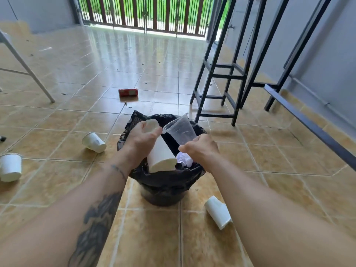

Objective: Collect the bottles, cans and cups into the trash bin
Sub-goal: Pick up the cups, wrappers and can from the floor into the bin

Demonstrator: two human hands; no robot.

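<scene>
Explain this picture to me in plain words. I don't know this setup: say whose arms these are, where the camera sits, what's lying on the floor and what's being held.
There is no machine here: the arms belong to a person, and the single camera is worn on their head, looking forward and down. Both hands are over a bin lined with a black bag. The left hand holds a white cup; the right hand holds a clear cup. Crumpled paper lies inside the bin. On the tiled floor lie three more white cups: one left of the bin, one at the far left and one beside the right forearm. A red can lies on its side beyond the bin. Black stools stand to the right.
</scene>
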